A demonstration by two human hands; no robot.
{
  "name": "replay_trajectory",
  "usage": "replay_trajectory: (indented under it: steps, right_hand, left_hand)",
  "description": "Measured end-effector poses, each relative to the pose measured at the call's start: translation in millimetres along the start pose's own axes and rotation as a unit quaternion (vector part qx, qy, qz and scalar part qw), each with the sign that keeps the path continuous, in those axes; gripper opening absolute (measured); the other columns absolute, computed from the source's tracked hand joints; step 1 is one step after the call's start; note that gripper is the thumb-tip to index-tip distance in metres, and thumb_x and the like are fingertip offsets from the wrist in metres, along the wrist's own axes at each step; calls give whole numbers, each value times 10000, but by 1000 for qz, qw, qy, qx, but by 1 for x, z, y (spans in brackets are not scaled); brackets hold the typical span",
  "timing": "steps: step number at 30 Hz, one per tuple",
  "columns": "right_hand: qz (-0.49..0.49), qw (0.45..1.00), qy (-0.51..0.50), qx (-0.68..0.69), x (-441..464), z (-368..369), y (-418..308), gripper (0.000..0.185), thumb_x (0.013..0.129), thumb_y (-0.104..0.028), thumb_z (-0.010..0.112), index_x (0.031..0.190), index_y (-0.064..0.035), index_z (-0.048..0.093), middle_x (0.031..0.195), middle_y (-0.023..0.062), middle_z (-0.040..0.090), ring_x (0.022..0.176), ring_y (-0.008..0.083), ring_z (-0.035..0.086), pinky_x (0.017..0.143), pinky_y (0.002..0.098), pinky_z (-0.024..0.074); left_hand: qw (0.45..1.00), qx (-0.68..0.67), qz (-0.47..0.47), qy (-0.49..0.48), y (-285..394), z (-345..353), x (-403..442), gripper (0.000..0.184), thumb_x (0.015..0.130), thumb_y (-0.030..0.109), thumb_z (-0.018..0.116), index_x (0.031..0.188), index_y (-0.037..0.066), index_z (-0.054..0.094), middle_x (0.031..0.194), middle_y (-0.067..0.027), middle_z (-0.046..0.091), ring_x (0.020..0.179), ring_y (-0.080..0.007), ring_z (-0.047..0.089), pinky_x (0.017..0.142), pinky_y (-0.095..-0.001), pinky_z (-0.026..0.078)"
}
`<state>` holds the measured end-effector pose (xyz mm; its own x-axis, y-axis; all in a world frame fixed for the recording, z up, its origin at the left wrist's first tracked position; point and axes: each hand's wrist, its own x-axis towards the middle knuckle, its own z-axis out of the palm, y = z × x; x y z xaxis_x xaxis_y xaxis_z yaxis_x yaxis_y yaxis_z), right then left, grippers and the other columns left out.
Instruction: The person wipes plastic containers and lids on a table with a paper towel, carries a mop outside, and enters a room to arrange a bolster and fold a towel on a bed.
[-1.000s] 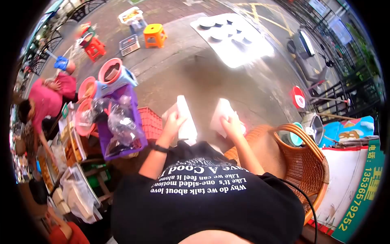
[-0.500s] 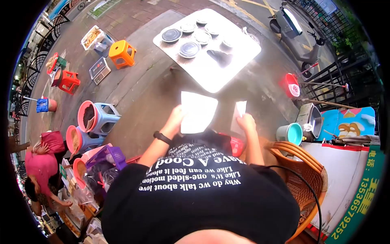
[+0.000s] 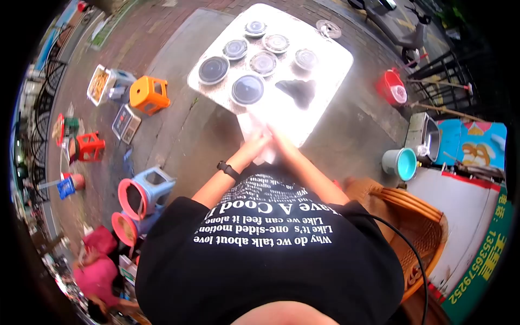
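Observation:
My left hand [image 3: 257, 142], with a dark watch on its wrist, is closed on a thin white sheet [image 3: 249, 125] that looks like paper or tissue. My right hand [image 3: 277, 137] is brought against it, fingers closed at the same white material, part of which hangs below the hands. Glare blurs the fingers and the sheet's edges. Both hands are at the near corner of a white-topped table [image 3: 330, 70]. On it stand several round lidded containers, the nearest one a dark-lidded container [image 3: 247, 89]. A dark grey patch or flat item [image 3: 298, 92] lies to their right.
An orange stool [image 3: 147, 95] and a scale [image 3: 126, 124] stand at left, above pink tubs [image 3: 131, 198] on blue stools. At right are a wicker chair [image 3: 417, 206], a teal bucket [image 3: 401, 163] and a red bucket [image 3: 391, 86]. A person in pink [image 3: 97, 276] is at lower left.
My hands have come together from apart, each bringing its white sheet to the middle. The table now appears closer, and the view has shifted.

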<state>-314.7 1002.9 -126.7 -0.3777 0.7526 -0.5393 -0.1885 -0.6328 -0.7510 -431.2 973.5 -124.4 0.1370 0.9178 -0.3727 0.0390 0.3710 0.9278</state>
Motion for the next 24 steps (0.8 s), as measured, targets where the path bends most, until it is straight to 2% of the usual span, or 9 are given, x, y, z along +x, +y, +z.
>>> replay_trajectory:
  steps: [1, 3, 5, 9, 10, 14, 19, 22, 24]
  right_hand:
    - [14, 998, 50, 19, 15, -5, 2, 571, 720, -273, 543, 1042, 137, 311, 970, 188, 458, 888, 214, 463, 768, 288, 380]
    - [-19, 996, 8, 88, 31, -11, 1, 392, 734, -181, 507, 995, 87, 391, 914, 123, 486, 840, 188, 484, 726, 275, 393]
    - [-22, 975, 94, 200, 52, -17, 5, 307, 737, -132, 477, 972, 57, 421, 868, 88, 492, 797, 162, 485, 695, 265, 394]
    - [-36, 928, 322, 186, 92, -35, 32, 249, 745, -92, 430, 962, 30, 439, 825, 74, 498, 776, 133, 481, 663, 249, 389]
    - [-27, 917, 364, 160, 96, -41, 35, 260, 747, -92, 424, 975, 31, 439, 817, 74, 503, 764, 131, 483, 658, 247, 389]
    - [-20, 881, 471, 41, 94, -61, 34, 253, 748, -100, 423, 963, 25, 467, 738, 57, 498, 594, 106, 454, 509, 233, 365]
    - [-167, 863, 453, -153, 123, -90, 29, 273, 763, -160, 444, 970, 14, 476, 688, 39, 500, 497, 89, 442, 421, 221, 356]
    - [62, 920, 373, -99, 151, -84, 9, 299, 749, -151, 426, 968, 45, 481, 741, 72, 521, 595, 116, 474, 537, 246, 390]
    - [42, 934, 343, -87, 181, -81, 17, 292, 741, -162, 438, 936, 47, 491, 727, 68, 527, 582, 117, 473, 512, 247, 386]
  left_hand:
    - [995, 96, 10, -35, 15, -6, 12, 375, 777, 199, 452, 1072, -28, 406, 1020, -73, 463, 943, -143, 442, 820, -244, 338]
    - [985, 51, 1, -165, 35, -23, 31, 376, 777, 211, 456, 1065, -29, 424, 1001, -84, 477, 933, -160, 448, 825, -253, 333]
    - [965, 14, -9, -262, 43, -37, 64, 371, 778, 216, 457, 1057, -27, 434, 979, -85, 489, 918, -163, 455, 818, -254, 336]
    - [972, 110, -93, -186, -5, -68, 120, 329, 760, 193, 487, 1000, -30, 458, 906, -81, 515, 856, -143, 473, 747, -239, 371]
    - [982, 142, -41, -114, -18, -77, 132, 316, 735, 179, 509, 958, -41, 464, 878, -98, 518, 842, -149, 474, 728, -252, 383]
    - [964, 237, -39, 111, -72, -108, 169, 361, 666, 188, 536, 920, -55, 455, 911, -199, 485, 892, -293, 457, 783, -342, 359]
    - [919, 258, -67, 292, -79, -146, 199, 490, 664, 188, 554, 1047, -60, 373, 1037, -227, 407, 1001, -321, 377, 865, -375, 289]
    - [952, 51, -136, 269, -99, -158, 211, 516, 746, 187, 517, 1142, -56, 293, 1139, -207, 354, 1066, -257, 348, 893, -327, 276]
    - [964, -48, -122, 230, -110, -159, 221, 509, 785, 156, 474, 1189, -52, 244, 1176, -173, 335, 1092, -221, 331, 904, -295, 266]
